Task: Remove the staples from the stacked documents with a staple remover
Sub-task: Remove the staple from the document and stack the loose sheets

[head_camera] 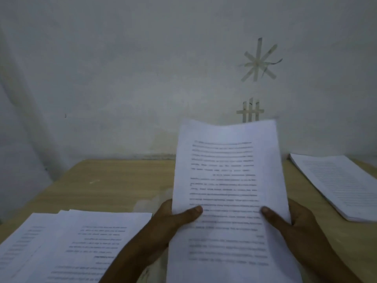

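While left hand [173,218] and right hand [295,221] pinch document [226,176], held above table [122,180]

**Dim room, pale wall, wooden counter**

In front of me a pale, patchy wall [122,68] meets the back edge of my light wooden counter [114,180]. High on the right, yellowed strips cross into a tape star [259,62], and just below it sits a small tape grid [250,111]. At the left the wall turns a corner. The light is dim and greyish.
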{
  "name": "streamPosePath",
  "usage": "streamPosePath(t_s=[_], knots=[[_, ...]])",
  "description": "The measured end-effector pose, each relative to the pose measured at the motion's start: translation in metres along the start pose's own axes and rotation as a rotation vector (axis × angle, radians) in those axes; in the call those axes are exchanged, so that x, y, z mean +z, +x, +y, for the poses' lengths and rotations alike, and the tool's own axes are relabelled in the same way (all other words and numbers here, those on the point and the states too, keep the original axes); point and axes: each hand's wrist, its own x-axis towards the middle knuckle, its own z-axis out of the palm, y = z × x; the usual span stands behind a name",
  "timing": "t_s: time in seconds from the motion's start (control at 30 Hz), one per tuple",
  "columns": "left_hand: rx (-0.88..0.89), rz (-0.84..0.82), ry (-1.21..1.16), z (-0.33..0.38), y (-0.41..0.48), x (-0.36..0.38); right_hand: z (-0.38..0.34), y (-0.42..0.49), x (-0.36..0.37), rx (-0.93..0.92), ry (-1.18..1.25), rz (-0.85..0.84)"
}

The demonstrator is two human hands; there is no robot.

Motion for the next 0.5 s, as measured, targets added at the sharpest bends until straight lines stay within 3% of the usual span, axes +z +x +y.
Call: streamPosePath(t_s=[0.1, 0.27, 0.3, 0.4, 0.43, 0.5], knots=[[-0.092, -0.035, -0.103, -0.003, 0.004, -0.014, 0.005, -0.007, -0.008, 0.1, -0.011, -0.167], [-0.202, 0.254, -0.069, -0.034, 0.028, -0.025, 0.029, -0.044, 0.004, 0.341, 0.055, -0.438], [-0.21, 0.285, -0.027, -0.042, 0.033, -0.026, 0.034, -0.037, 0.009, 0.353, 0.02, -0.412], [-0.204, 0.33, 0.106, -0.057, 0.041, -0.024, 0.044, -0.012, 0.01, 0.227, -0.162, -0.124], [-0.2, 0.339, 0.124, -0.059, 0.045, -0.022, 0.04, -0.007, 0.01, 0.19, -0.278, -0.131], [-0.189, 0.339, 0.137, -0.061, 0.049, -0.021, 0.04, -0.003, -0.001, 0.18, -0.488, -0.321]])
